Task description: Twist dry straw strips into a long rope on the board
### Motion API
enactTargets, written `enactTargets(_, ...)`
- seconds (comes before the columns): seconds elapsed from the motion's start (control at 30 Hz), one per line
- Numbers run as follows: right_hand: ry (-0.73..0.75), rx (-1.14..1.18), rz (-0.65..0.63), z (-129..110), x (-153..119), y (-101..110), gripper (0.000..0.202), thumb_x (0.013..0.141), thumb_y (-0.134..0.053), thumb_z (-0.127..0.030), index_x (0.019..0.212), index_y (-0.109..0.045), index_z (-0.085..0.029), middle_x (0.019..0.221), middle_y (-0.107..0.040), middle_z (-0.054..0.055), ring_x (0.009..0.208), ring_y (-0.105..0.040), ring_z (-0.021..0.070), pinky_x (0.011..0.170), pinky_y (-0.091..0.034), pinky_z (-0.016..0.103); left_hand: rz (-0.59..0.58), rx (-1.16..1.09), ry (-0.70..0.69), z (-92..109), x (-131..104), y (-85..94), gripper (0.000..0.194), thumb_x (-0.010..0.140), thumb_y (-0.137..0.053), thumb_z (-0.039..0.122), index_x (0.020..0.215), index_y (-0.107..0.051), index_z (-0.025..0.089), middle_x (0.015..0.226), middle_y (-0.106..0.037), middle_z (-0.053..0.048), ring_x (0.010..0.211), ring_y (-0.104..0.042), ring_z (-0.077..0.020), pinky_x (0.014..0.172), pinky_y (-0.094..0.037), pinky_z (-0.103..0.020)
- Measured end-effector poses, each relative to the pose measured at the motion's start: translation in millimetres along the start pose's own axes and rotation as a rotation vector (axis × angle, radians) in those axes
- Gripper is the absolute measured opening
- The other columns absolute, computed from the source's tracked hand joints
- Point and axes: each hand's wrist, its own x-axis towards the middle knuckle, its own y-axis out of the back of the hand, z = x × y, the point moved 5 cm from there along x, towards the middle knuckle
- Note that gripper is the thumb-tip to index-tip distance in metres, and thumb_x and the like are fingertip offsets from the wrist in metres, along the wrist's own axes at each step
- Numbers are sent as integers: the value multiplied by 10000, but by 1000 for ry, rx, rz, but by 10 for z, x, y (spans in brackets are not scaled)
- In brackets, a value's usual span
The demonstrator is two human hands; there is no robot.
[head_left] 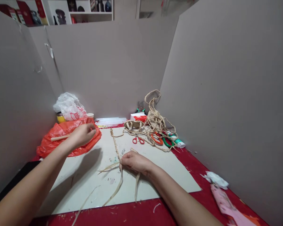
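Note:
My right hand [136, 161] is closed in a pinch on the lower end of a thin braided straw cord [115, 144]. Loose straw strands [118, 188] fan out below and to the left of those fingertips, and another hangs under the palm. Raised over a red-orange plastic bag [61, 127], my left hand [83, 134] has its fingers curled together; whether anything is between them is hidden. A pale stick [59, 137] lies on the bag, partly covered by my left forearm. Under the cord lies a white board [169, 182] with specks of straw on it.
A heap of braided cord [155, 117] sits at the back right among red-handled scissors [138, 140], orange handles [157, 138] and green handles [168, 142]. Grey partitions [108, 66] enclose the red-covered table. A white plastic bag [69, 105] and pink packet [223, 199] lie at the sides.

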Motion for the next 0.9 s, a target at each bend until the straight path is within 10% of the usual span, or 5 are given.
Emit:
enactTargets(0.23,29,-20,-23,35,36,-2,211,718,-507,-210,639,-669,-100,366,-302,-83,354,-197,48,384,-94,236,122,-234,85,-126,516,563,206,719,-526,335,783,-561,142,664,-612,-20,511,-537,-96,494,-422,-208)
enactTargets(0.63,10,-40,-23,28,77,-6,195,699,-509,-224,585,-637,-130,394,-300,-73,370,-190,56,393,-88,243,65,260,90,-811,639,94,129,609,-613,247,546,-523,179,575,-554,-20,602,-521,-159,542,-309,-235)
enactTargets(0.9,-27,-31,-55,52,84,-2,234,715,-482,-223,631,-681,-132,416,-287,-60,397,-193,70,419,-98,258,45,401,174,-1179,663,559,150,624,-602,322,600,-569,178,620,-568,-50,633,-512,-191,580,-300,-258)
